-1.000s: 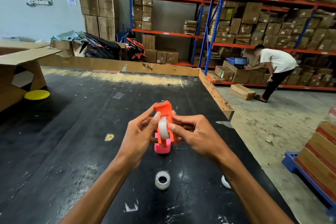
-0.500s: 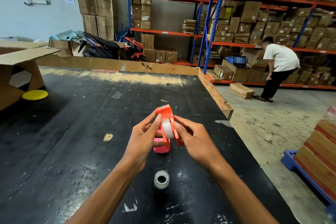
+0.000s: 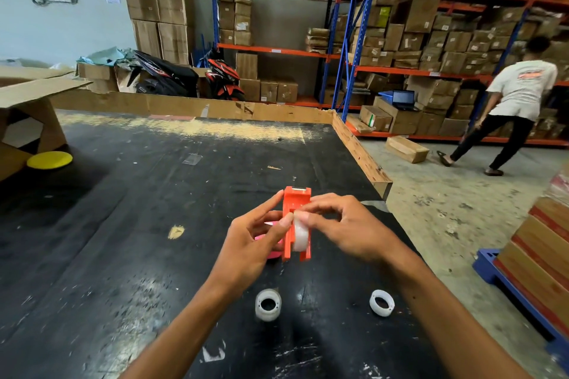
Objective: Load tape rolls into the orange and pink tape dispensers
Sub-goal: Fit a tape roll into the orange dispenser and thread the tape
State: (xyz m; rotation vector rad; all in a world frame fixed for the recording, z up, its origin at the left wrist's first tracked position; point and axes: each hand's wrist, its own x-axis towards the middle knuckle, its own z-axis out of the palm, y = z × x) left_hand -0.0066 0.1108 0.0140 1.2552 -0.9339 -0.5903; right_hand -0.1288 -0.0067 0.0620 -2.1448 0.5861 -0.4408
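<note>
I hold the orange tape dispenser [image 3: 295, 206] upright above the black table [image 3: 123, 224], with its cutter end pointing away from me. A white tape roll [image 3: 299, 235] sits in its slot. My left hand [image 3: 252, 243] grips the dispenser's left side, thumb on the roll. My right hand [image 3: 345, 228] pinches the roll from the right. The pink dispenser [image 3: 272, 248] lies on the table behind my left hand, mostly hidden. Two more white tape rolls rest on the table near me, one [image 3: 268, 304] below my hands and one [image 3: 381, 302] to its right.
A yellow disc [image 3: 49, 159] and a cardboard box [image 3: 27, 108] stand at the table's far left. A wooden rail [image 3: 360, 157] edges the table's right side. A person [image 3: 508, 108] walks by the shelves of boxes on the right. Stacked cartons on a blue pallet [image 3: 523, 295] stand close right.
The view has tilted, so a second loose roll now shows at the right. My hands stay on the orange dispenser and roll. The person by the shelves has straightened up and stepped right.
</note>
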